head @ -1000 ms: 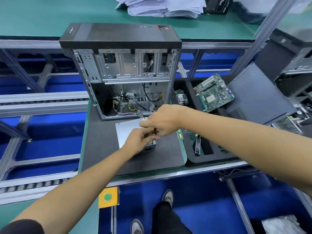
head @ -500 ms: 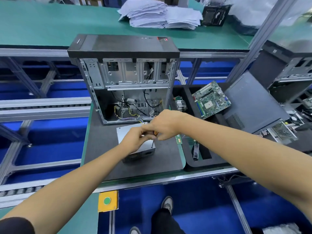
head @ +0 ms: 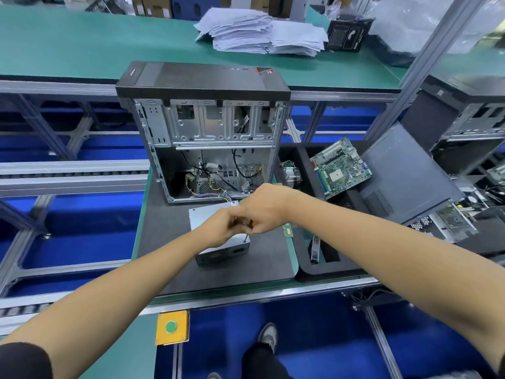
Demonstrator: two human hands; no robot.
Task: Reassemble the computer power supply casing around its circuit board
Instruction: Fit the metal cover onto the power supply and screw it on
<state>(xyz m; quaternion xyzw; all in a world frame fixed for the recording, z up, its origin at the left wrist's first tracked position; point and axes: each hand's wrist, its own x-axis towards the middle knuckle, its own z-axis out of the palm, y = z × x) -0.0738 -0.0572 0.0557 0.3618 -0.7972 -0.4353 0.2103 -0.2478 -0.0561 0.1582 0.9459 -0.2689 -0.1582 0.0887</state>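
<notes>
Right hand [head: 263, 209] clenched round thin dark-handled screwdriver [head: 247, 232], tip on grey metal power supply box [head: 218, 242]. Left hand [head: 221, 231] curled against shaft, resting on box top; grip indeterminate.

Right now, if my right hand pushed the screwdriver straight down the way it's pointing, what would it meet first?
The right hand aims the screwdriver down at the power supply lid near its front right corner, so it would meet that lid first, probably a screw there, though that's too small to confirm.

Black mat [head: 169, 242] under power supply [head: 202, 218]
</notes>
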